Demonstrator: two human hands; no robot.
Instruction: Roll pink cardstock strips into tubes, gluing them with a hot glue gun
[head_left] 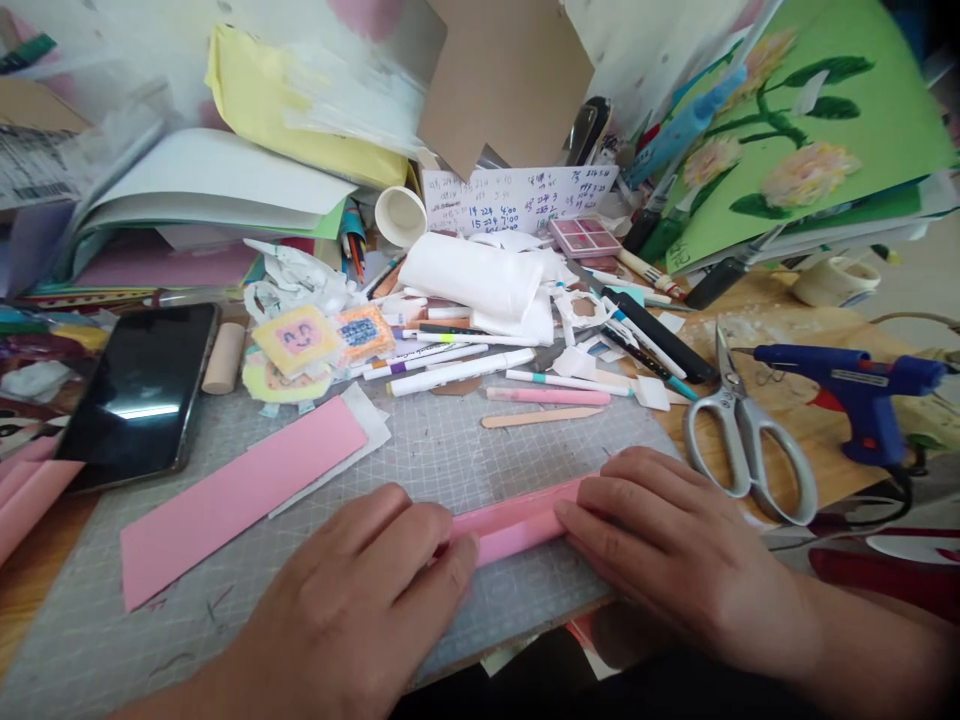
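Both hands grip a partly rolled strip of pink paper (517,530) near the front edge of the grey cutting mat (247,580). My left hand (367,590) pinches its left end between thumb and fingers. At the other end, my right hand (675,550) has its fingers over the back and its thumb on the front. The paper curls into a long trough shape, and both its ends are hidden under the fingers. A flat pink paper strip (240,500) lies to the left on the mat, over a white piece. Behind the roll rests a wooden craft stick (544,415).
Grey scissors (739,430) and a blue glue gun (862,385) lie on the right. A black phone (142,390) is at the left, beside a small wooden cylinder (223,358). Markers (461,370) and crumpled white paper (472,275) pile up at the back.
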